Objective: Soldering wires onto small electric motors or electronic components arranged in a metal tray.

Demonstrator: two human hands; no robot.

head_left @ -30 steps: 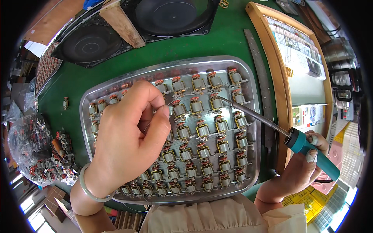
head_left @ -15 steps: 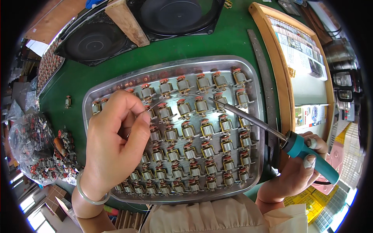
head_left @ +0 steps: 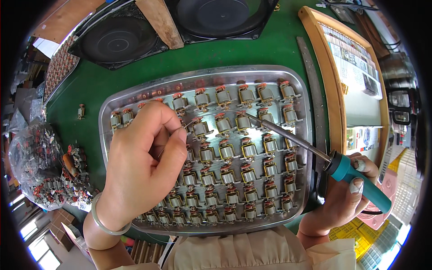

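My left hand (head_left: 144, 166) is closed in a pinch over the left part of a metal tray (head_left: 309, 180). A thin silvery wire, apparently solder (head_left: 192, 119), arcs rightward from its fingertips. At the tray's right edge, my right hand (head_left: 335, 207) is wrapped round the teal handle of a soldering iron (head_left: 374, 195). The iron's tip points left among the upper rows, close to the wire's far end; whether they touch I cannot tell. Rows of small metal-cored coil parts (head_left: 227, 152) with reddish tops fill the tray. My left hand hides some of them.
Two black speaker-like round units (head_left: 112, 45) with a wooden block (head_left: 161, 22) stand beyond the tray. A wooden frame (head_left: 335, 90) and a metal strip (head_left: 310, 67) lie to the right. Bagged parts (head_left: 36, 153) sit at the left, near one loose coil part (head_left: 81, 111).
The tray and surroundings appear slightly farther right in view. My left hand and the wire have shifted right with them. The iron has barely moved in view, so its tip lies slightly left relative to the parts.
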